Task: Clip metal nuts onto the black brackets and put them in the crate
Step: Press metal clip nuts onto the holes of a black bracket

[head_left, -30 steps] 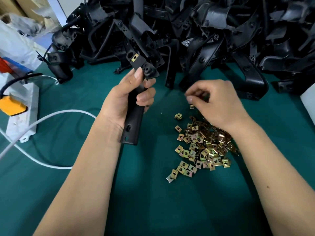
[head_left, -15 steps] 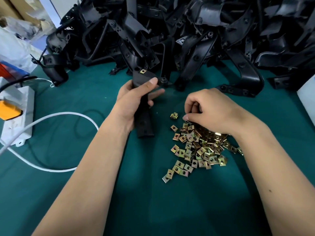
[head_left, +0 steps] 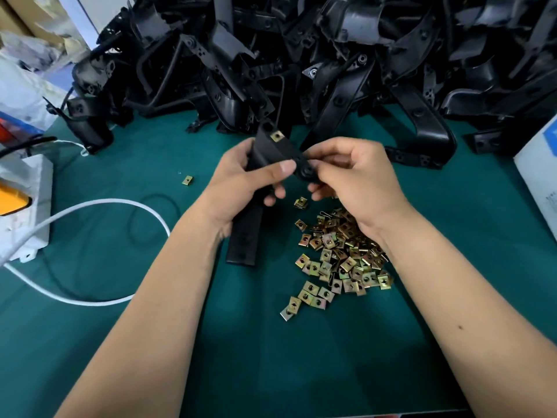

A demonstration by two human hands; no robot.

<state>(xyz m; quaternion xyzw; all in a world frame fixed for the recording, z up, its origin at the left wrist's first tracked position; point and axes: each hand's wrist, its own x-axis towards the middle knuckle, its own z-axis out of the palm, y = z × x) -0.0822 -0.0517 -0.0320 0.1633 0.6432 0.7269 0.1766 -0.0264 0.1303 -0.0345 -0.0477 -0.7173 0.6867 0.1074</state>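
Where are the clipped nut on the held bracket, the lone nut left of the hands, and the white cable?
clipped nut (head_left: 276,136): head view, its centre hole.
lone nut (head_left: 187,180): head view, its middle.
white cable (head_left: 99,202): head view, top of its loop.

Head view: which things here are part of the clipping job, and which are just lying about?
Job: left hand gripping the bracket; right hand at its end; fitted nut; nut pile; bracket heap.

Lying about: white cable; power strip; white box.

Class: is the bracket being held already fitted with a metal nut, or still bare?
Fitted: one brass-coloured nut sits clipped on the bracket near its top edge.
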